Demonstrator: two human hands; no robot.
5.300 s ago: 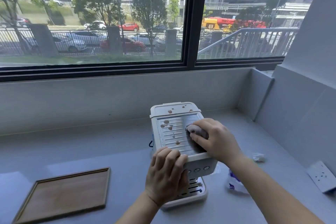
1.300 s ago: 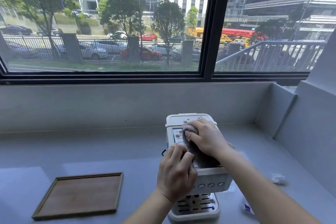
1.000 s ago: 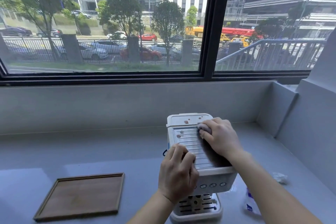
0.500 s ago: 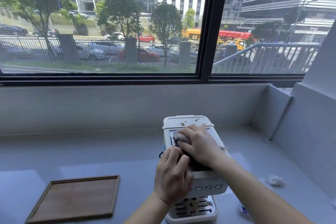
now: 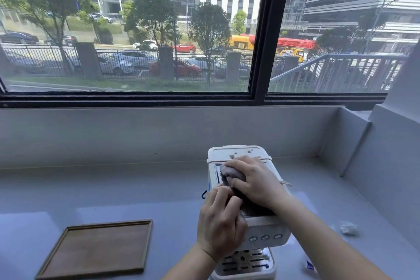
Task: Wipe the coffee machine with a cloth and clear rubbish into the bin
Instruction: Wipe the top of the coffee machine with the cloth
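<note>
Nearest the camera, the white slotted drip tray (image 5: 246,262) at the foot of the white boxy plastic coffee machine (image 5: 266,232) is sitting on the pale grey glossy counter (image 5: 136,193). A small white packet with blue print (image 5: 309,265) is lying just to its right, partly hidden by the right forearm. To the left, a flat rectangular brown wooden tray (image 5: 97,248) is lying well apart from the machine. The left hand (image 5: 221,220) is gripping the machine's front left top corner, its fingers curling close together over the edge. Just beyond it, the right hand (image 5: 254,179) is pressing a crumpled grey-purple cloth (image 5: 228,171) onto the machine's top, its fingers bent and bunched round the cloth. Brown spots (image 5: 232,156) are showing on the white lid behind the knuckles. A crumpled white paper scrap (image 5: 347,228) is lying on the counter to the right, well apart from the machine. Farther back, a dark-framed window (image 5: 259,52) is looking onto a street.
</note>
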